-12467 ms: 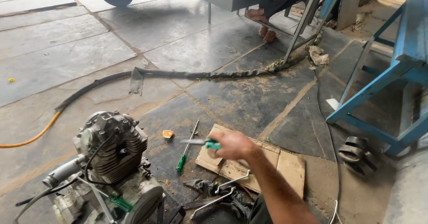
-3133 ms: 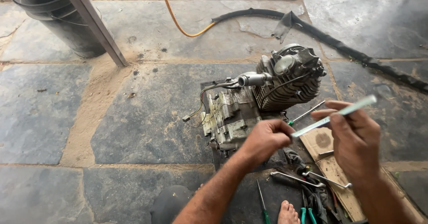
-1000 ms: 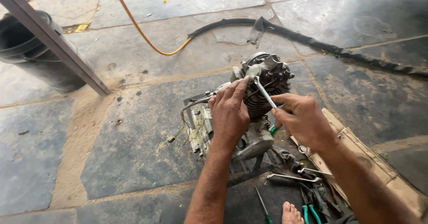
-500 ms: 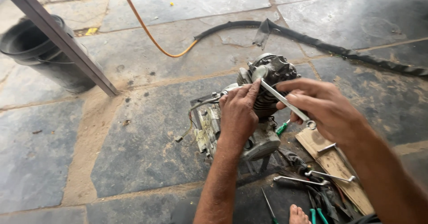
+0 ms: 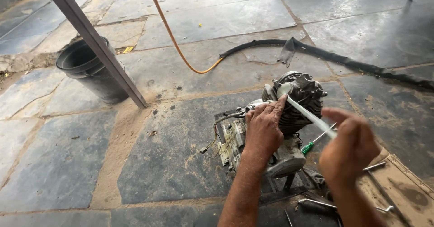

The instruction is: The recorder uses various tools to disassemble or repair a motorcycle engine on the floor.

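Note:
A small grey motorcycle engine [image 5: 296, 93] stands on the stone floor, its finned cylinder at the upper right. My left hand [image 5: 263, 128] rests flat on the engine's top, fingers pressed against the casing. My right hand [image 5: 350, 146] is closed around the handle of a long silver tool [image 5: 307, 114], blurred by motion, whose tip points at the cylinder head. A green-handled screwdriver [image 5: 312, 144] lies on the floor between the engine and my right hand.
A black bucket [image 5: 88, 69] stands at upper left behind a slanted metal bar [image 5: 97, 44]. An orange hose [image 5: 174, 39] and a black hose [image 5: 357, 66] cross the floor beyond the engine. A cardboard sheet [image 5: 402, 188] and loose wrenches [image 5: 316, 203] lie at lower right.
My right hand has drawn back toward me with the silver tool. My left hand stays on the engine. The view has shifted, bringing the bucket further in.

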